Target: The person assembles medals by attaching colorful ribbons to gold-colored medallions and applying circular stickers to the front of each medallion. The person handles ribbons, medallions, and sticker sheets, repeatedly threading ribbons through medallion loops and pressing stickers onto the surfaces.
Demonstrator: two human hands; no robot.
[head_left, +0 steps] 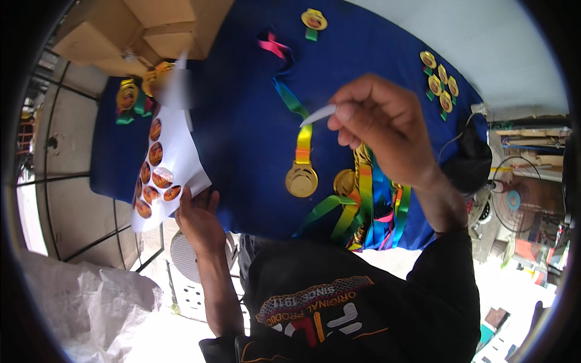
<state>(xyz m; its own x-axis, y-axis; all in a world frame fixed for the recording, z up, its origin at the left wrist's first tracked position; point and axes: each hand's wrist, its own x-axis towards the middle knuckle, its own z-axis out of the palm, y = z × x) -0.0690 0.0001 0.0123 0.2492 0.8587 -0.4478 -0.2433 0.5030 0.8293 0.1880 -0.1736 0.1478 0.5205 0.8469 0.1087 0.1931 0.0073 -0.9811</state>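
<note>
My right hand (381,127) is raised over the blue-covered table, thumb and fingers pinching a small curved white piece (318,115), seen almost edge-on, like a peeled sticker. Below it a gold medal (301,181) lies flat, its multicoloured ribbon (290,100) running up the cloth. At the left, my left hand (203,221) grips the lower edge of a white sticker sheet (181,145) between thumb and fingers. Several round orange-and-dark stickers (162,177) show on the sheet, which is tilted up off the table. Its upper end is blurred.
Right of the lone medal lies a pile of medals with ribbons (363,199). Another medal (314,20) rests at the far edge, with several medals (443,85) grouped at far right. More medals (127,95) lie beside a cardboard box (145,30). A fan (514,199) stands right.
</note>
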